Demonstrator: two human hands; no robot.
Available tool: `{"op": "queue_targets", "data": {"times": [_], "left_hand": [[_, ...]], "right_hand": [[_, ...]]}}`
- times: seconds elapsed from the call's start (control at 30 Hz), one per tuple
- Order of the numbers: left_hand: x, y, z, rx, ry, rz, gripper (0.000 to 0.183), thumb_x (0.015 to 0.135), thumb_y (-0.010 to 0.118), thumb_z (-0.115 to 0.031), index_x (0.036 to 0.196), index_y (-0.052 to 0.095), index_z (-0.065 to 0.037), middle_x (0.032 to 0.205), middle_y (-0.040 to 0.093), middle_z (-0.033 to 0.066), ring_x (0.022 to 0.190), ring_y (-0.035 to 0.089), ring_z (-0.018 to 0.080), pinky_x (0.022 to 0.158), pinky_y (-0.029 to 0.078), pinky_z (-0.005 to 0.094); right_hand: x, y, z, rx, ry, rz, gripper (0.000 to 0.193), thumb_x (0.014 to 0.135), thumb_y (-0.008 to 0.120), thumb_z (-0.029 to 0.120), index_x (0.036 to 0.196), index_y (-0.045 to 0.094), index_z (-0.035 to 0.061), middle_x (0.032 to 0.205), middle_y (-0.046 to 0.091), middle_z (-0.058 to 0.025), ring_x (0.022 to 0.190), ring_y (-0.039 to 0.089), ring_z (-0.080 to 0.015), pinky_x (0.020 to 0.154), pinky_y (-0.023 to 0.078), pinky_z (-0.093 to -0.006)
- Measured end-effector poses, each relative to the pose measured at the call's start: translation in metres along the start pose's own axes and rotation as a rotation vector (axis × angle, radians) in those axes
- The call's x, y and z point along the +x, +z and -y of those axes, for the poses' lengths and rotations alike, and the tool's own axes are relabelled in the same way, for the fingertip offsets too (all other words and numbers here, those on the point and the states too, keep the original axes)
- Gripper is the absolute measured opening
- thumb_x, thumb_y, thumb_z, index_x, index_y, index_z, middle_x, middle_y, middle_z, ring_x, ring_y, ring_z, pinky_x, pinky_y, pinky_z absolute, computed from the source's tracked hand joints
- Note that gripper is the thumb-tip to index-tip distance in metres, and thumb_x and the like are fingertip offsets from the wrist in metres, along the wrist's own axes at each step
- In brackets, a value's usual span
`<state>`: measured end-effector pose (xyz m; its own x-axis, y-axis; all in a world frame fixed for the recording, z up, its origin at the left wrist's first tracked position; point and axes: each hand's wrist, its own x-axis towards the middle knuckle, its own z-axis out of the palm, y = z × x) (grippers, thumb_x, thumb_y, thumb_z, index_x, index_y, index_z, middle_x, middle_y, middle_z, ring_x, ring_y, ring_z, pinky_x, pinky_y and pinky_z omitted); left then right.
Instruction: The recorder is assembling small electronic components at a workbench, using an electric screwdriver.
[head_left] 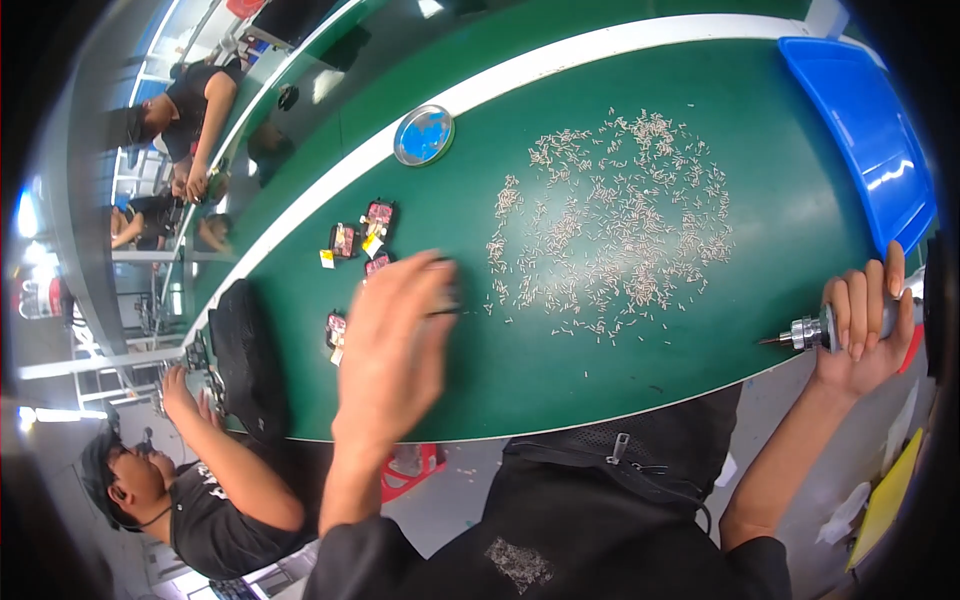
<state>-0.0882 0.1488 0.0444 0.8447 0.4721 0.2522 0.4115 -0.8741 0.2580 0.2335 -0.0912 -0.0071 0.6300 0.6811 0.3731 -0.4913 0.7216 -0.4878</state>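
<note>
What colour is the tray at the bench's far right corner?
Blue: a plain blue plastic tray on the green bench top, seen best in the head view.

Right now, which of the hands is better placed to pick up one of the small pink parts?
Left, probably. The left hand hovers beside the small pink parts, while the right hand grips a metal screwdriver.

Left hand motion-blurred, its grasp unclear; screwdriver rear cut off at edge.
</note>
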Motion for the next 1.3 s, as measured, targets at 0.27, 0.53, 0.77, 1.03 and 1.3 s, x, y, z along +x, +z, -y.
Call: {"op": "queue_targets", "data": {"times": [0.27, 0.53, 0.77, 1.03, 1.3], "left_hand": [[-0.029, -0.003, 0.036, 0.291, -0.178, -0.136, 0.041, 0.082, 0.066, 0.005, 0.122, 0.062, 0.0, 0.132, 0.056, 0.0174, 0.121, 0.055, 0.0352, 0.102, 0.044, 0.044], [0.025, 0.035, 0.013, 0.055, 0.015, -0.128, 0.022, 0.077, 0.071, 0.006, 0.098, 0.068, 0.001, 0.1, 0.064, 0.0105, 0.092, 0.063, 0.0282, 0.078, 0.051, 0.0391], [0.038, 0.031, 0.004, 0.188, 0.148, -0.066, 0.022, 0.074, 0.071, 0.009, 0.093, 0.07, -0.002, 0.093, 0.065, 0.0072, 0.085, 0.065, 0.0254, 0.081, 0.049, 0.0387], [0.029, 0.032, 0.01, 0.125, 0.126, -0.087, 0.02, 0.075, 0.072, 0.008, 0.091, 0.071, -0.003, 0.092, 0.067, 0.007, 0.086, 0.064, 0.0251, 0.084, 0.05, 0.0377], [0.03, 0.038, 0.012, 0.07, 0.147, -0.126, 0.02, 0.075, 0.071, 0.01, 0.092, 0.067, -0.001, 0.091, 0.065, 0.0087, 0.084, 0.063, 0.0252, 0.073, 0.049, 0.0359]], "right_hand": [[-0.005, 0.003, -0.028, 0.102, 0.059, -0.108, 0.013, 0.101, 0.047, 0.016, 0.097, 0.042, 0.0048, 0.054, 0.037, 0.0004, 0.041, 0.037, -0.0105, 0.046, 0.037, -0.0265], [-0.009, 0.006, -0.027, 0.115, 0.058, -0.145, 0.013, 0.102, 0.045, 0.016, 0.097, 0.042, 0.0043, 0.055, 0.037, 0.0, 0.042, 0.038, -0.0105, 0.047, 0.036, -0.0267], [-0.011, 0.006, -0.024, 0.138, 0.035, -0.177, 0.012, 0.101, 0.047, 0.012, 0.094, 0.039, 0.0065, 0.054, 0.037, -0.0006, 0.042, 0.037, -0.01, 0.045, 0.034, -0.0249], [-0.009, 0.01, -0.029, 0.156, 0.037, -0.163, 0.013, 0.102, 0.047, 0.013, 0.094, 0.039, 0.0066, 0.054, 0.038, -0.0006, 0.043, 0.038, -0.0101, 0.046, 0.034, -0.0251], [-0.01, 0.006, -0.026, 0.173, 0.047, -0.138, 0.011, 0.103, 0.044, 0.014, 0.097, 0.041, 0.005, 0.055, 0.038, -0.0008, 0.044, 0.039, -0.0107, 0.049, 0.036, -0.0266]]}}
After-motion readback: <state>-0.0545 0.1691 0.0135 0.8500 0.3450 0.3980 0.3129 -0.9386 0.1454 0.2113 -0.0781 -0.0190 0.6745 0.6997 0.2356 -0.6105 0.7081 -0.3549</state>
